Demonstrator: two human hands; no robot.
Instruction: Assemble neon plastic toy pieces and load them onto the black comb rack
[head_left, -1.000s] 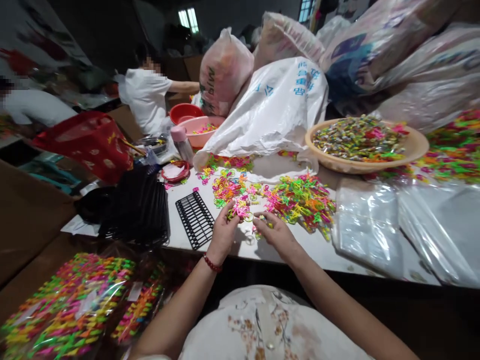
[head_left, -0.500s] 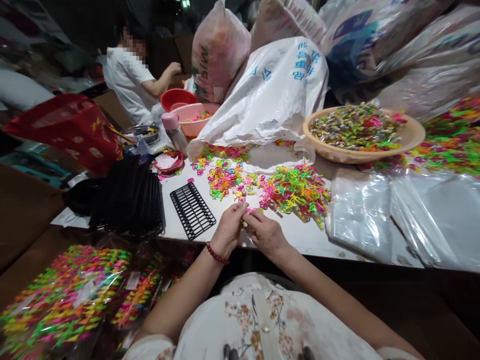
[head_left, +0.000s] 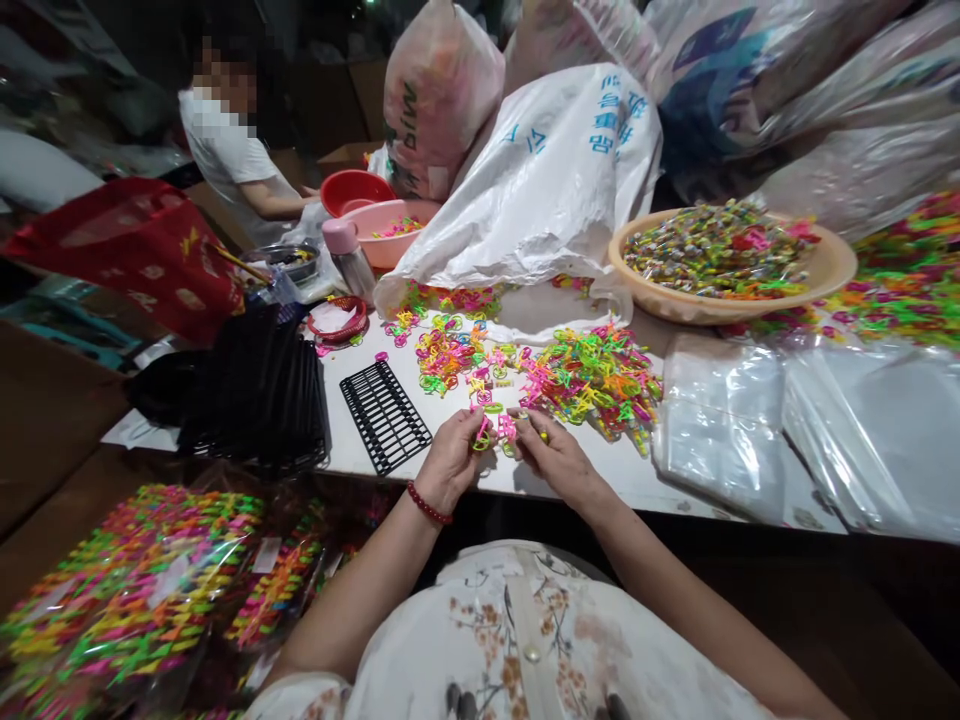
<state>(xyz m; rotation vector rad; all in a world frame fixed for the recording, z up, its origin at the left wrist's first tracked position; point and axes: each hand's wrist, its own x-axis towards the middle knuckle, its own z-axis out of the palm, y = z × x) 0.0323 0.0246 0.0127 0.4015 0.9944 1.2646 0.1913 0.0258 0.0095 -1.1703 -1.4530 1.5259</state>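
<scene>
My left hand point(head_left: 452, 458), with a red bead bracelet at the wrist, pinches a small green-and-pink plastic toy piece point(head_left: 481, 436) over the table's front edge. Just to the right, my right hand point(head_left: 561, 462) is closed on a small pink plastic toy piece point(head_left: 507, 428); a bit of yellow shows by its fingers. A gap separates the two hands. Beyond them lie a smaller pile of coloured plastic pieces point(head_left: 444, 355) and a larger pile point(head_left: 592, 380). Left of my left hand, a black plastic grid rack point(head_left: 385, 418) lies flat on the white table point(head_left: 349, 350).
Stacked black racks point(head_left: 262, 400) stand at left, near a red bag point(head_left: 142, 260). Behind are a white sack point(head_left: 525, 180), a pink-lidded flask point(head_left: 347, 258) and a filled tan basin point(head_left: 731, 312). Clear plastic bags point(head_left: 720, 430) lie right. A co-worker point(head_left: 232, 160) sits at far left.
My hands, together before, have moved apart, each with a small plastic piece now showing in the fingers. The co-worker's raised arm has come down.
</scene>
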